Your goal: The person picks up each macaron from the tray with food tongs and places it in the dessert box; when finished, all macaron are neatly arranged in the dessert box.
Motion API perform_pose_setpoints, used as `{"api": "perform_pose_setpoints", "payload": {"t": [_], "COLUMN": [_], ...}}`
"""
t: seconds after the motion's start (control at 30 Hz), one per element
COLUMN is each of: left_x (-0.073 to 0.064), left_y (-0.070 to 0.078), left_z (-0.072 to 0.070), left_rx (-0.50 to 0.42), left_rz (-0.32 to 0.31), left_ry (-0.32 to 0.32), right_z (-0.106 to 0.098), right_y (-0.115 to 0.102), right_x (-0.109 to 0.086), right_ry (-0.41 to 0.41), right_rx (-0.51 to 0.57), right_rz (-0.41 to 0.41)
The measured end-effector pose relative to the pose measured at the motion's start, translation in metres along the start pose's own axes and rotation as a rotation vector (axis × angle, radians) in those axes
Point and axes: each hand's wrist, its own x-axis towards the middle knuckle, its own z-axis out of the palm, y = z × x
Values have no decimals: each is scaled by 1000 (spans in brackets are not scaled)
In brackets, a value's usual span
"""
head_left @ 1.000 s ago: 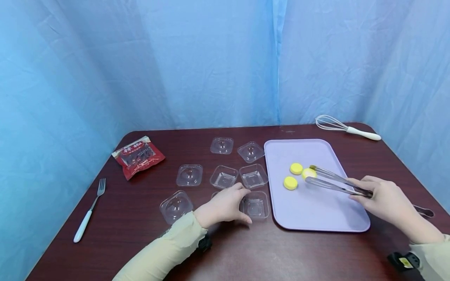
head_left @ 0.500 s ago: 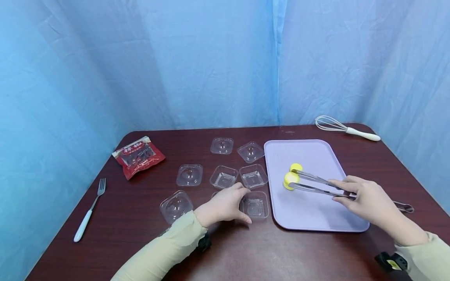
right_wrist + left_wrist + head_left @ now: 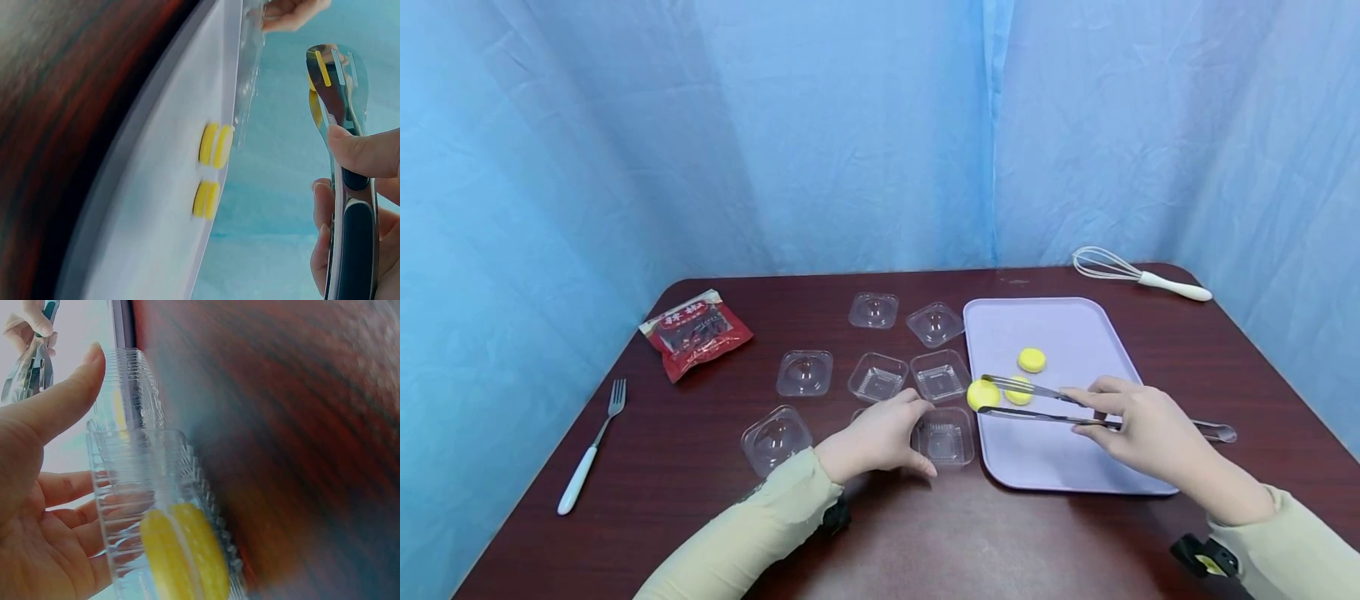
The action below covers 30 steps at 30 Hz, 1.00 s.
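My right hand (image 3: 1146, 429) grips metal tongs (image 3: 1037, 417) over the tray's left half. A yellow macaron (image 3: 983, 395) sits between the tong tips at the tray's left edge. Two more yellow macarons (image 3: 1032, 360) (image 3: 215, 145) lie on the lilac tray (image 3: 1075, 458). My left hand (image 3: 880, 435) rests at the clear plastic boxes, thumb and fingers spread. Beside it stands a clear box (image 3: 943, 437). In the left wrist view, a nearer clear box (image 3: 134, 506) holds a yellow macaron (image 3: 184, 550); some fingers show behind its wall. The hand largely hides this box in the head view.
Two more open clear boxes (image 3: 878, 377) (image 3: 940, 376) stand behind. Several domed clear lids (image 3: 805, 372) lie left and back. A red packet (image 3: 696, 333) and a fork (image 3: 591, 446) lie left, a white whisk (image 3: 1138, 273) at back right. Blue curtain (image 3: 850, 133) surrounds the table.
My right hand has moved left with the tongs, carrying one macaron from mid-tray past the other two to the tray's left edge. The left hand has stayed in place.
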Motion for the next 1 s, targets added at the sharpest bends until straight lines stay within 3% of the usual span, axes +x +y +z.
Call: {"api": "perform_pose_setpoints", "payload": {"t": [0.27,0.63,1.0], "left_x": [1,1,1], "left_y": [-1,-1,0], "left_z": [1,1,1], "left_rx": [-8,-11,-15], "left_rz": [-3,6,2], "left_ry": [-7,-1,-1], "right_z": [12,25,31], "right_y": [-9,-19,-26], "right_x": [4,8,7], "right_ry": [25,-7,-90], "right_rx": [48,84,103], "right_rz": [-98,-153,-122]}}
